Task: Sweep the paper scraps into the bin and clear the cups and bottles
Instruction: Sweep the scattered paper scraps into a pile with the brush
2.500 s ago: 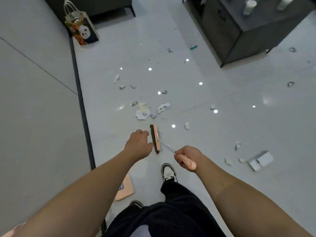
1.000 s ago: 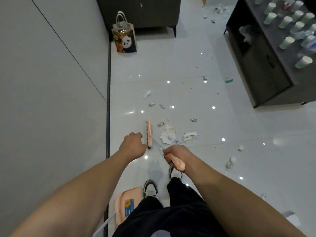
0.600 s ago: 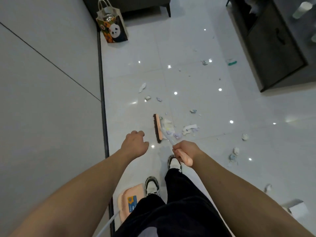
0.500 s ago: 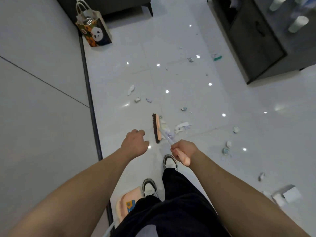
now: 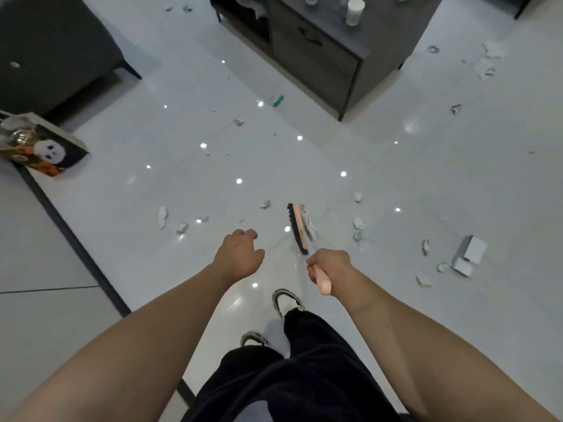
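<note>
in the head view our right hand [image 5: 330, 264] has its grip clenched on the pink broom [image 5: 301, 228] handle, its head on the floor among paper scraps [image 5: 359, 223] at 12 o'clock. our left hand [image 5: 240, 257] hangs released, fingers loosely curled. a cup [image 5: 354, 11] stands on the dark surface [image 5: 380, 35] at 1 o'clock.

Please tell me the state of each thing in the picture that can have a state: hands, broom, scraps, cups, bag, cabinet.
Right hand: grips the broom handle.
Left hand: holds nothing, fingers loosely curled.
Broom: head down on the floor, paper bunched against it.
Paper scraps: scattered on the floor, not gathered.
Paper cup: upright on the cabinet.
Panda bag: on the floor, top open.
Cabinet: drawer front closed.
White box: lying on the floor.
</note>
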The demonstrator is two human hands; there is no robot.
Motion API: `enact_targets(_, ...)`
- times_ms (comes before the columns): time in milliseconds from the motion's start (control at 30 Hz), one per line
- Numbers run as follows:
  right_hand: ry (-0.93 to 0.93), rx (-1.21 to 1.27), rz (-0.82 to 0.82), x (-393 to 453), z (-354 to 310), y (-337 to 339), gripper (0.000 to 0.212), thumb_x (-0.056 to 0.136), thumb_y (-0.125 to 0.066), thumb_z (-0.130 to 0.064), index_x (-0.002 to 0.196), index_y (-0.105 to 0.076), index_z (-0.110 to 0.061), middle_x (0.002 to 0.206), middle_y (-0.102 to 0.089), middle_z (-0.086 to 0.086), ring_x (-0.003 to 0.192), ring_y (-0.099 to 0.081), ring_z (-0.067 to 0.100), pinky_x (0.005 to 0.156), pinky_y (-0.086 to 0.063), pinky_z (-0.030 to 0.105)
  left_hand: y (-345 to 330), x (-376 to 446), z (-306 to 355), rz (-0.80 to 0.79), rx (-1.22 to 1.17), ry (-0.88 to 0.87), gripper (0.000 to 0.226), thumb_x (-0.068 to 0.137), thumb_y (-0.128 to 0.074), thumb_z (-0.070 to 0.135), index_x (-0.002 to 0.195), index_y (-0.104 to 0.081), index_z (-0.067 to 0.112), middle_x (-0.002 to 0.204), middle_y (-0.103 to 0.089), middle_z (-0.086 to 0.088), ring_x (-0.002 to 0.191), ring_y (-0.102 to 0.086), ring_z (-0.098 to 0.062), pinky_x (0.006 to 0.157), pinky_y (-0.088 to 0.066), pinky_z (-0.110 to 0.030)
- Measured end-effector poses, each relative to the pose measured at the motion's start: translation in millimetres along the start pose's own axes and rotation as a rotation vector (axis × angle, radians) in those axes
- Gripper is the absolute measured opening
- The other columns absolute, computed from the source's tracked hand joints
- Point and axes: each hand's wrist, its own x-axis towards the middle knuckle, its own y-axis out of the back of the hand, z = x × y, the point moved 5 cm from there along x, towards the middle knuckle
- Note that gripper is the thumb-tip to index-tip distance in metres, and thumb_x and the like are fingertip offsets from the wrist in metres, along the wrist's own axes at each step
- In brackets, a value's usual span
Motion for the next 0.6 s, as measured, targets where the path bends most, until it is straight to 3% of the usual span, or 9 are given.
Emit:
enact_targets(133,0.017,-0.03,0.087,-2.6,-0.4,-1.8,0.011,0.087,-0.052,0.007,0.083,-0.055,-0.002,0.058,-0.053,0.012,0.032,-0.044,0.018,0.037,-0.037,0.018,4.2,3.8,4.1,0.013,0.009,-0.06,0.053,0.09,-0.053,0.035,0.139,-0.046,0.015,0.139,-0.046,-0.01,0.126,-0.043,-0.028,0.098,-0.039,-0.036)
enact_targets(267,0.026,-0.051,0.079,-9.9,-5.1,-27.7,0.008,0.09,-0.05,0.007,0.089,-0.055,0.002,0.055,-0.054,0.011,0.047,-0.049,0.02,0.042,-0.04,0.025,12.1,4.9,-16.1,0.021,-0.031,-0.063,0.053,0.09,-0.053,0.036,0.139,-0.046,0.015,0.14,-0.045,-0.011,0.127,-0.042,-0.029,0.099,-0.038,-0.037)
enact_targets(400,0.027,-0.083,-0.008,-22.8,-1.3,-86.4,0.014,0.091,-0.051,0.008,0.1,-0.051,-0.002,0.069,-0.049,0.01,0.05,-0.046,0.018,0.032,-0.04,0.017,27.7,5.8,-58.4,0.016,-0.071,-0.063,0.055,0.09,-0.053,0.036,0.14,-0.045,0.016,0.143,-0.043,-0.012,0.13,-0.04,-0.03,0.101,-0.038,-0.037)
enact_targets(600,-0.001,-0.088,-0.069,-65.0,20.7,-214.1,0.011,0.089,-0.054,0.011,0.096,-0.057,0.004,0.075,-0.05,0.016,0.048,-0.043,0.019,0.037,-0.04,0.018,80.8,5.9,-178.8,0.069,-0.12,-0.01,0.054,0.09,-0.054,0.035,0.139,-0.046,0.015,0.141,-0.044,-0.012,0.127,-0.042,-0.029,0.095,-0.039,-0.036)
